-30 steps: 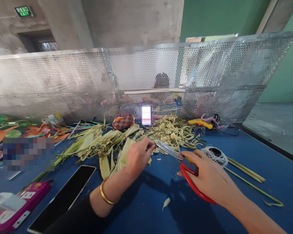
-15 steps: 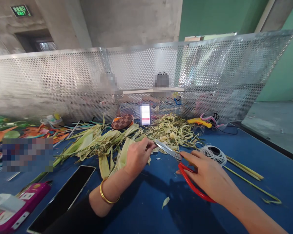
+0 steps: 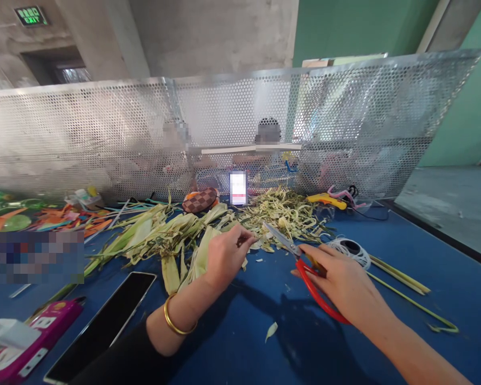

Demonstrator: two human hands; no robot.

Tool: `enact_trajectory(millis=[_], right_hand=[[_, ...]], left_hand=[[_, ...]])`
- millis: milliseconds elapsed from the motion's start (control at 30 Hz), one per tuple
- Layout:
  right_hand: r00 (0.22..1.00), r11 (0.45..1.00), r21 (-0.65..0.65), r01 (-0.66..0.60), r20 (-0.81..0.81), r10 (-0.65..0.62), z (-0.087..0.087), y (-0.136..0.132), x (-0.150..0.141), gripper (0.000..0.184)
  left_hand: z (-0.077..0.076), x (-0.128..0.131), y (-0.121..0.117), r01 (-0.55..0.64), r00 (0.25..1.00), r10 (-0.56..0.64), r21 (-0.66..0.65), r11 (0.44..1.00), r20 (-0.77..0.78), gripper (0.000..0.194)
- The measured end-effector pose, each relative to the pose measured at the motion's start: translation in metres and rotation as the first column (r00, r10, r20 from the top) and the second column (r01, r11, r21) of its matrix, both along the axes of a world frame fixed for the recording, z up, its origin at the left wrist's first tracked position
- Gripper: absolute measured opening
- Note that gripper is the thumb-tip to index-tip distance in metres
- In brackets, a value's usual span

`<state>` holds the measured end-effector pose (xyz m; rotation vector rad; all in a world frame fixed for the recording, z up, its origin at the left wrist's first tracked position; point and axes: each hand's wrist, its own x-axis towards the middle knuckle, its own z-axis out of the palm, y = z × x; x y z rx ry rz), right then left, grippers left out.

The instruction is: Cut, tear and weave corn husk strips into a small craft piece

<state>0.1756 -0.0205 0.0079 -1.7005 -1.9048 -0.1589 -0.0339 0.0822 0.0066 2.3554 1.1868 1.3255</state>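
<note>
My right hand [image 3: 340, 280] grips red-handled scissors [image 3: 315, 291], their blades closed or nearly so and pointing up and left. Just left of the blade tips, my left hand [image 3: 229, 255] is closed in a pinch; whatever is between its fingertips is too small to make out. Behind and beside the left hand lie pale green corn husks [image 3: 160, 232]. A heap of thin, shredded husk strips [image 3: 286, 216] lies beyond the scissors. Small cut scraps are scattered below the blades, and one husk piece [image 3: 271, 331] rests nearer to me on the blue table [image 3: 240, 353].
A dark-screened phone [image 3: 104, 326] and a magenta power strip [image 3: 44, 337] lie at left. White string [image 3: 349, 251] and thin sticks [image 3: 401, 275] are at right, with a yellow glue gun [image 3: 326, 200] farther back. A perforated metal screen [image 3: 224, 112] stands along the far edge.
The scissors have drawn away from my left fingertips, tilting upward with the right hand. My left hand has stayed almost still in its pinch.
</note>
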Motion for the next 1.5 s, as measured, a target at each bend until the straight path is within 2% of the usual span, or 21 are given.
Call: enact_trajectory(millis=[67, 100, 167, 233, 367, 433, 500, 567, 633, 667, 733, 767, 833, 900, 933, 1000, 1133, 1200, 1367, 1500], right_hand=[[0.998, 0.998, 0.022, 0.067, -0.017, -0.067, -0.003, 0.003, 0.003, 0.035], [0.995, 0.995, 0.01, 0.099, -0.005, -0.099, -0.005, 0.004, 0.004, 0.036], [0.987, 0.987, -0.04, 0.157, 0.048, -0.155, -0.009, 0.007, 0.006, 0.034], [0.979, 0.978, -0.116, 0.176, 0.121, -0.162, -0.013, 0.008, 0.006, 0.03], [0.963, 0.947, -0.289, 0.137, 0.263, -0.059, -0.018, 0.007, -0.002, 0.028], [0.95, 0.93, -0.347, 0.124, 0.314, -0.01, -0.018, 0.006, -0.005, 0.031], [0.938, 0.923, -0.37, 0.103, 0.345, 0.034, -0.018, 0.004, -0.006, 0.031], [0.935, 0.927, -0.367, 0.076, 0.35, 0.062, -0.017, 0.003, -0.005, 0.026], [0.961, 0.952, -0.302, 0.037, 0.271, 0.049, -0.015, 0.004, -0.004, 0.023], [0.984, 0.968, -0.25, 0.003, 0.174, 0.041, -0.013, 0.005, -0.005, 0.023], [0.99, 0.988, -0.141, -0.058, -0.138, 0.039, -0.01, 0.009, -0.009, 0.025], [0.946, 0.99, -0.116, -0.079, -0.321, 0.038, -0.008, 0.012, -0.013, 0.027], [0.781, 0.985, -0.127, -0.113, -0.624, 0.009, -0.007, 0.017, -0.022, 0.029], [0.644, 0.983, -0.13, -0.129, -0.765, -0.016, -0.009, 0.02, -0.03, 0.03], [0.61, 0.985, -0.116, -0.129, -0.793, -0.013, -0.011, 0.021, -0.033, 0.03], [0.592, 0.991, -0.078, -0.11, -0.806, 0.003, -0.013, 0.021, -0.036, 0.029], [0.627, 0.997, -0.057, -0.059, -0.779, -0.008, -0.012, 0.016, -0.035, 0.028], [0.664, 0.997, -0.061, -0.038, -0.747, -0.02, -0.01, 0.014, -0.033, 0.028], [0.735, 0.995, -0.072, -0.063, -0.678, -0.003, -0.01, 0.011, -0.034, 0.027], [0.76, 0.998, -0.039, -0.054, -0.65, 0.016, -0.011, 0.01, -0.035, 0.024]], left_hand=[[0.004, 0.004, 0.0, 0.078, 0.975, -0.023, -0.238, 0.968, 0.223, 0.011], [0.006, 0.006, -0.001, 0.148, 0.94, -0.019, -0.357, 0.922, 0.341, 0.012], [0.009, 0.009, -0.002, 0.289, 0.862, 0.024, -0.529, 0.798, 0.507, 0.014], [0.012, 0.01, -0.004, 0.388, 0.793, 0.109, -0.635, 0.668, 0.599, 0.014], [0.015, 0.013, -0.012, 0.526, 0.675, 0.285, -0.715, 0.46, 0.68, 0.01], [0.016, 0.015, -0.016, 0.582, 0.629, 0.337, -0.712, 0.393, 0.701, 0.007], [0.017, 0.017, -0.019, 0.618, 0.597, 0.365, -0.699, 0.36, 0.715, 0.005], [0.016, 0.019, -0.022, 0.636, 0.577, 0.376, -0.687, 0.351, 0.725, 0.005], [0.014, 0.021, -0.024, 0.649, 0.567, 0.375, -0.678, 0.346, 0.734, 0.007], [0.012, 0.022, -0.025, 0.656, 0.566, 0.366, -0.672, 0.343, 0.739, 0.007], [0.009, 0.025, -0.029, 0.673, 0.566, 0.341, -0.66, 0.334, 0.75, 0.008], [0.008, 0.027, -0.031, 0.681, 0.566, 0.33, -0.655, 0.329, 0.755, 0.009], [0.006, 0.03, -0.038, 0.693, 0.565, 0.317, -0.647, 0.32, 0.762, 0.011], [0.004, 0.033, -0.044, 0.7, 0.564, 0.32, -0.647, 0.303, 0.761, 0.014], [0.003, 0.034, -0.047, 0.703, 0.567, 0.321, -0.649, 0.291, 0.758, 0.015], [0.001, 0.036, -0.051, 0.705, 0.574, 0.322, -0.655, 0.272, 0.753, 0.018], [-0.001, 0.036, -0.051, 0.677, 0.606, 0.313, -0.68, 0.28, 0.732, 0.013], [-0.001, 0.036, -0.048, 0.651, 0.625, 0.291, -0.689, 0.319, 0.724, 0.015], [-0.001, 0.036, -0.043, 0.575, 0.69, 0.145, -0.658, 0.485, 0.709, 0.015], [-0.005, 0.037, -0.042, 0.562, 0.702, 0.119, -0.649, 0.512, 0.702, 0.011]])
